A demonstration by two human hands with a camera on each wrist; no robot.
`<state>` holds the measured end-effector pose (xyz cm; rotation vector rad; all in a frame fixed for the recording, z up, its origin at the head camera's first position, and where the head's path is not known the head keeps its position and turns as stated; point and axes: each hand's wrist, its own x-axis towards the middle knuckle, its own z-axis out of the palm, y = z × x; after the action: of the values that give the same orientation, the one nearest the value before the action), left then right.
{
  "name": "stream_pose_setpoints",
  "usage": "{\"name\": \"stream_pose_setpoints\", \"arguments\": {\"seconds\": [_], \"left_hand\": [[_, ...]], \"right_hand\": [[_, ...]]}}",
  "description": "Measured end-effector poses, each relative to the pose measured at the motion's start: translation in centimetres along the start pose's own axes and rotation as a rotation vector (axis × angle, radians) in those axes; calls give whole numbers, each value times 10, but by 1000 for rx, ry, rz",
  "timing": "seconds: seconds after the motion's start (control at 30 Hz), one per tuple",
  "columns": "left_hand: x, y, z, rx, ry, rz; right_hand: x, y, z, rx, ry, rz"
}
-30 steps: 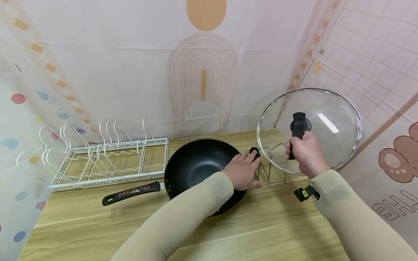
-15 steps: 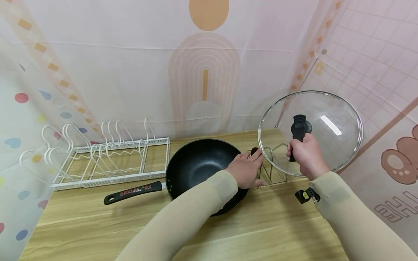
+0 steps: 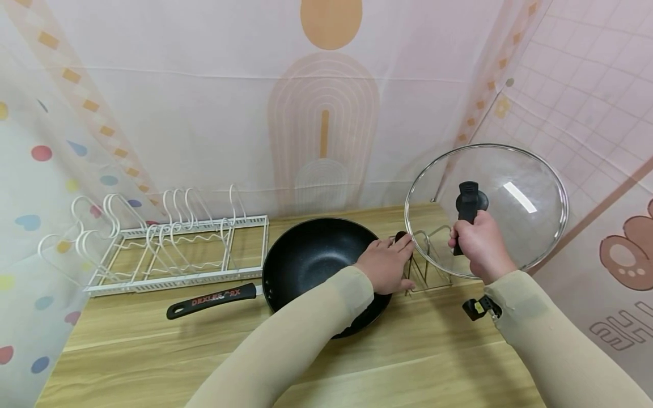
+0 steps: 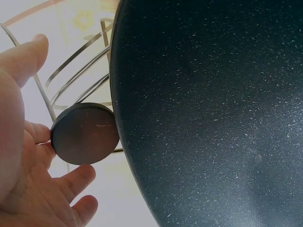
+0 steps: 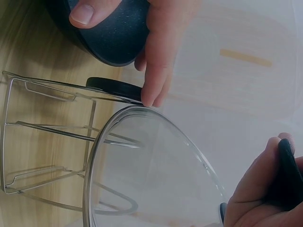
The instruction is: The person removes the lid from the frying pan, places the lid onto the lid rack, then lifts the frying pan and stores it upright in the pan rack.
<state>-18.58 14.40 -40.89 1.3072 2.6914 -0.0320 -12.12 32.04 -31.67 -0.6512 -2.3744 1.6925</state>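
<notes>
In the head view, my right hand (image 3: 479, 243) grips the black upright handle (image 3: 467, 209) of a large glass lid (image 3: 525, 226) with a metal rim. The lid is held up tilted over the wire rack (image 3: 428, 272) at the right. My left hand (image 3: 385, 263) reaches across a black wok (image 3: 321, 255), palm down, fingers extended. Its fingertips touch the edge of a small round black disk (image 4: 85, 135) beside the wok, while the thumb stands apart. From the right wrist, the disk (image 5: 113, 87) appears against the rack's end wire, close to the lid's rim.
A white rack (image 3: 178, 277) with several curved hoops stands left of the wok. The wok's long handle (image 3: 211, 300) points left over the wooden table (image 3: 153, 362). A printed cloth (image 3: 214, 130) hangs behind, and a patterned side wall (image 3: 586, 102) rises at right.
The head view has shifted slightly, so the whole scene sits a little further right. Both hands, the wok and the lid keep nearly the same places relative to one another.
</notes>
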Motion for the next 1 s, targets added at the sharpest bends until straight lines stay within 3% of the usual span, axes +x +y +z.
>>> {"name": "stream_pose_setpoints", "arguments": {"seconds": [0.47, 1.0], "left_hand": [[-2, -4, 2, 12, 24, 0], [-5, -7, 3, 29, 42, -7]], "right_hand": [[-1, 0, 3, -29, 8, 7], [-4, 5, 7, -52, -51, 14]]}}
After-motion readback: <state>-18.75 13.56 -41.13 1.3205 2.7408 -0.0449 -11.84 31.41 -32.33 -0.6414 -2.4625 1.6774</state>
